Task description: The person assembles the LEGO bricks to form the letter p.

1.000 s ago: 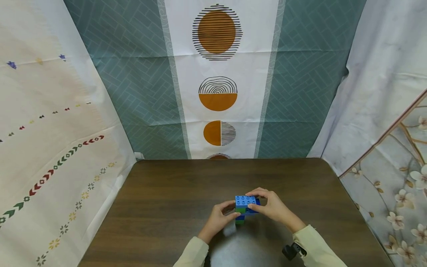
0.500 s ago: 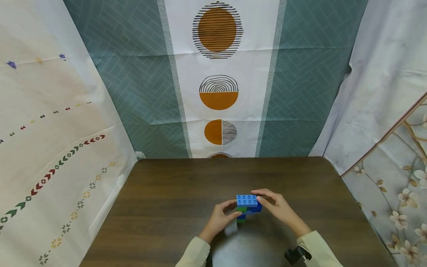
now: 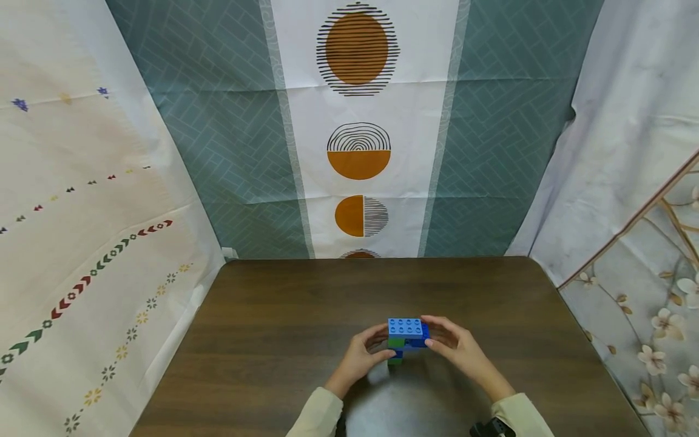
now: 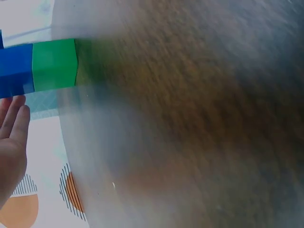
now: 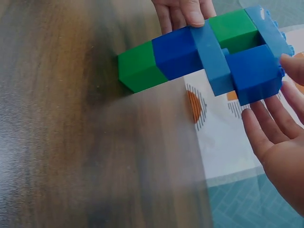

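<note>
A tower of toy building bricks stands upright on the brown table [image 3: 273, 340]. From the bottom it runs green [image 5: 141, 67], dark blue [image 5: 176, 53], a wide light blue piece [image 5: 211, 57], a green brick [image 5: 235, 28] beside a dark blue brick [image 5: 259, 76], then a studded light blue brick [image 3: 405, 328] across the top. My left hand [image 3: 357, 361] holds the tower's left side, thumb in front and fingers behind. My right hand [image 3: 461, 352] pinches the upper dark blue brick at the right end, thumb in front, its other fingertips at the back.
A patterned cloth [image 3: 357, 103] hangs behind the table's far edge. Pale drapes, one at left [image 3: 98, 291] and one at right [image 3: 628, 303], flank the table. A black wrist camera [image 3: 491, 428] sits by the right sleeve [image 3: 521, 416].
My right hand has moved rightward and its thumb lower, from reaching over the tower's front and top to the right end of the upper dark blue brick. My left hand keeps its hold.
</note>
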The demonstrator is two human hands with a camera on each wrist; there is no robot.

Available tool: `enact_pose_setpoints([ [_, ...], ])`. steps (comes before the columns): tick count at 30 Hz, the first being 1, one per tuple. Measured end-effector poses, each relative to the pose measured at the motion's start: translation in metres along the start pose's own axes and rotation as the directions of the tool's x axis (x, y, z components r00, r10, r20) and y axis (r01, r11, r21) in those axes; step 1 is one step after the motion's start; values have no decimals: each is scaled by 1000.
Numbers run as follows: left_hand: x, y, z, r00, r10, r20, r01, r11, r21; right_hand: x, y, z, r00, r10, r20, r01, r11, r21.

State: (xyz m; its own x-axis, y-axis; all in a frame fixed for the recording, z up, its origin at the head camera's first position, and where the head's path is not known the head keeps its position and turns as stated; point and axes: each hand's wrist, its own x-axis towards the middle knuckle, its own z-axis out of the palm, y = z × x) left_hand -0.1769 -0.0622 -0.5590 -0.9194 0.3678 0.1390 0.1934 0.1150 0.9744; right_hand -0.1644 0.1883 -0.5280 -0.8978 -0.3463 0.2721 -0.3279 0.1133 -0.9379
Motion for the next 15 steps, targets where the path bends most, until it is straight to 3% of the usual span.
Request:
enact_pose_setpoints([
  [4,-6,18,-4,1000,-4,26,4,1000,10,-4,3,1,1000,13,-21,-12,1000,6],
  [7,-7,19,-5,999,15,31,-15,1000,-8,-6,5,2,999,25,-40,-24,999,23],
  [11,-6,4,-6,999,43,16,-42,999,-17,-8,7,3,999,22,-48,-20,999,40],
  [15,-4,-13,-6,1000,28,0,-28,1000,-14,-10,10,3,998,15,-56,-12,999,53],
])
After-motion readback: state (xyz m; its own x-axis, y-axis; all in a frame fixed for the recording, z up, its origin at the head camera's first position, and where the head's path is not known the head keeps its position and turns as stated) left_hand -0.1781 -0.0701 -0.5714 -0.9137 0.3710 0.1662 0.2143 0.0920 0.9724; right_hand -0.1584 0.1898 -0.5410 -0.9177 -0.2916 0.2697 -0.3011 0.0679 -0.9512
